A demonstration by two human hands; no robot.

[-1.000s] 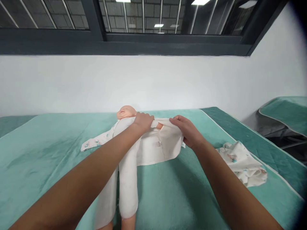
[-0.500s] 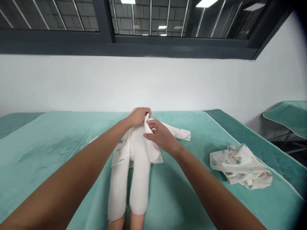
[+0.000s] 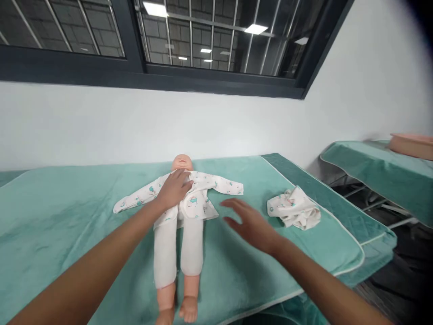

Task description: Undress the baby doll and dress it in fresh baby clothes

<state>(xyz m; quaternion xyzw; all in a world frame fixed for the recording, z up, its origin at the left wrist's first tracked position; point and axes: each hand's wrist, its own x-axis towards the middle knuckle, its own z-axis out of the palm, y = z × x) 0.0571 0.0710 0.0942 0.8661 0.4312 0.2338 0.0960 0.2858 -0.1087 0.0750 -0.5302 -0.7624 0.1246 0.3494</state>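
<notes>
A baby doll (image 3: 191, 285) lies on its back on the green cloth, its head toward the wall. It wears a white printed jacket (image 3: 194, 205), whose front panels lie over the chest, with both sleeves spread sideways. White cloth covers its legs down to the shins; its feet are bare. My left hand (image 3: 174, 187) lies flat on the jacket's chest, fingers stretched toward the doll's neck. To the right of the doll, my right hand (image 3: 248, 223) hovers over the cloth, fingers apart and holding nothing.
A crumpled white printed garment (image 3: 294, 208) lies right of my right hand. The green cloth (image 3: 84, 234) covers the table up to the white wall. Beyond the table's right edge stands another green-covered table (image 3: 368, 158) with a pink tub (image 3: 411, 145). A barred window is above.
My hands have let go of the jacket's edge, and its right panel now lies across the chest. My right hand has moved off to the right. The view has swung right.
</notes>
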